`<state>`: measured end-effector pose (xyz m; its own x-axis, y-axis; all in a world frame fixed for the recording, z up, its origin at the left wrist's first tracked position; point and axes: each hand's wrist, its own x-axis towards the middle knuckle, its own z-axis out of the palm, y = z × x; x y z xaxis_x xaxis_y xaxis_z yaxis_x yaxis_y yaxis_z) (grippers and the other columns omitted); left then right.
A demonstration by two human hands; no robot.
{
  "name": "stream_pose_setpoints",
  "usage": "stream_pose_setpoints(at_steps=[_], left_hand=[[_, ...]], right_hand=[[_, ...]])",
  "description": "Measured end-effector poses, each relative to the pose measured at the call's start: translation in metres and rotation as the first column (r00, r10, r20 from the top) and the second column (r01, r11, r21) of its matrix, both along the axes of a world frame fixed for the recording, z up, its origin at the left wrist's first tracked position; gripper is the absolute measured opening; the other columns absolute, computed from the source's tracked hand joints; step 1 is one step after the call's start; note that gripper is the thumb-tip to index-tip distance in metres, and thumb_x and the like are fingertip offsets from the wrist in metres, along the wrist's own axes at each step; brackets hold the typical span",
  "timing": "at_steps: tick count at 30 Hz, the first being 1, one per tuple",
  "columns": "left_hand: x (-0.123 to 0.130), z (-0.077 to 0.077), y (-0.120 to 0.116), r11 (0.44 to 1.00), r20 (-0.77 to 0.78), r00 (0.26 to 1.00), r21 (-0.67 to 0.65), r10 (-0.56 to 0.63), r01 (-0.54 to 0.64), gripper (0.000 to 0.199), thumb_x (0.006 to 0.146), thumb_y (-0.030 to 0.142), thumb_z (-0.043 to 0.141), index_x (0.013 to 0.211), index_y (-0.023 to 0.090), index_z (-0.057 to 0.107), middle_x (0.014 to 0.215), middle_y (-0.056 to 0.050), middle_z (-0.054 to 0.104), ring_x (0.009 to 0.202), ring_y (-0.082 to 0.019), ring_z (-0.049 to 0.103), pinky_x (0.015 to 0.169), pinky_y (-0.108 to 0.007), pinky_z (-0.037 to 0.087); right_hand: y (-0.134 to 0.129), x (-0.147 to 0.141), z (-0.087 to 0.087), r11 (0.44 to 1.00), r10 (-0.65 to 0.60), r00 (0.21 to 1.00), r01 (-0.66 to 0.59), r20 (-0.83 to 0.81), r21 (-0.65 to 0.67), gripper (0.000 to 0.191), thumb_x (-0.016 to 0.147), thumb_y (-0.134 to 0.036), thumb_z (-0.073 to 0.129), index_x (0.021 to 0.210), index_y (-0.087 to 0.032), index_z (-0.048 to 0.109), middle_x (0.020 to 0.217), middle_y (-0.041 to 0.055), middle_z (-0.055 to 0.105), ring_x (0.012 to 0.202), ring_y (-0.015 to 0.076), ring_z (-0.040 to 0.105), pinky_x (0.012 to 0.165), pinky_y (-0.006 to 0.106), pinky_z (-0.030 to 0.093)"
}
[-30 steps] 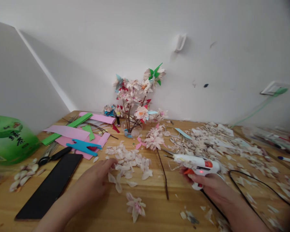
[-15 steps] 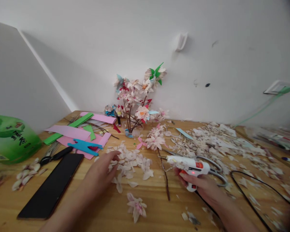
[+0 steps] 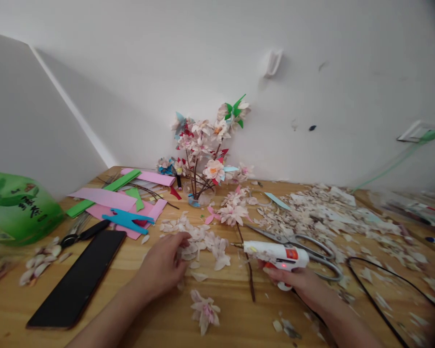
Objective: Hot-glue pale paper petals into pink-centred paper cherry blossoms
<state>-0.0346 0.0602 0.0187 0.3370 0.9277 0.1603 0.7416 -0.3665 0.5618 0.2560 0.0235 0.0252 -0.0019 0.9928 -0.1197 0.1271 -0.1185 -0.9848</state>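
Wooden counter [image 3: 148, 326]. On it, petal pile [image 3: 219, 249] between the hands; left hand [image 3: 163, 266] nearer, at its left edge, fingers curled, holding anything or not: can't tell. Right hand's [image 3: 299, 282] grip wraps hot-glue gun [image 3: 268, 251], long axis crosswise, nozzle [image 3: 237, 244] leftward, pileward.

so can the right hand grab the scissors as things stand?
Probably not: the right hand is wrapped around the glue gun, so it looks occupied. Otherwise the way seems fairly free: the scissors lie just beyond the gun, mostly uncovered.
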Motion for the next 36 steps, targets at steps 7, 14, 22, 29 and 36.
stream_pose_setpoints(at_steps=[7,14,22,29,36], left_hand=[[-0.003,-0.002,0.004,0.998,0.043,0.998,-0.022,0.055,-0.054,0.028,0.072,0.017,0.051,0.099,0.021,0.053,0.092,-0.005,0.064,0.090,-0.022,0.058,0.081,-0.036,0.042],[-0.004,-0.006,0.007,0.991,0.160,0.981,-0.100,0.106,-0.091,0.028,0.069,0.017,0.054,0.097,0.022,0.054,0.084,-0.003,0.062,0.083,-0.021,0.058,0.077,-0.035,0.045],[-0.005,-0.007,0.007,0.987,0.298,0.948,-0.143,0.112,-0.072,0.033,0.066,0.014,0.054,0.099,0.022,0.052,0.078,0.000,0.060,0.074,-0.016,0.058,0.070,-0.029,0.046],[-0.010,-0.007,0.010,0.981,0.338,0.926,-0.151,0.170,-0.125,0.025,0.071,0.022,0.054,0.096,0.022,0.053,0.078,0.000,0.065,0.074,-0.018,0.062,0.070,-0.032,0.046],[-0.018,-0.012,0.012,0.976,0.147,0.968,0.048,0.204,-0.213,0.033,0.072,0.020,0.050,0.105,0.019,0.053,0.088,-0.005,0.067,0.087,-0.022,0.060,0.079,-0.038,0.045]], right_hand=[[0.000,0.002,-0.001,1.000,0.029,0.998,-0.030,0.061,0.007,0.028,0.052,-0.043,0.075,0.069,-0.020,0.072,0.072,0.0050,0.073,0.070,0.0260,0.064,0.066,0.035,0.050],[0.001,0.004,-0.006,1.000,0.010,1.000,-0.010,0.004,-0.004,0.032,0.051,-0.041,0.077,0.076,-0.021,0.072,0.078,0.0060,0.075,0.078,0.0284,0.066,0.073,0.038,0.051],[0.002,0.003,-0.007,1.000,0.011,1.000,-0.011,-0.014,0.000,0.030,0.050,-0.040,0.078,0.072,-0.020,0.072,0.071,0.0044,0.073,0.072,0.0257,0.065,0.067,0.035,0.050],[0.001,0.002,-0.005,1.000,-0.008,0.999,0.007,0.042,0.027,0.028,0.053,-0.042,0.076,0.072,-0.021,0.072,0.070,0.0042,0.073,0.066,0.0249,0.065,0.060,0.033,0.051],[0.003,-0.002,-0.006,0.987,-0.118,0.981,0.099,0.154,0.126,0.033,0.058,-0.040,0.072,0.082,-0.019,0.071,0.083,0.0066,0.075,0.082,0.0291,0.066,0.077,0.040,0.051]])
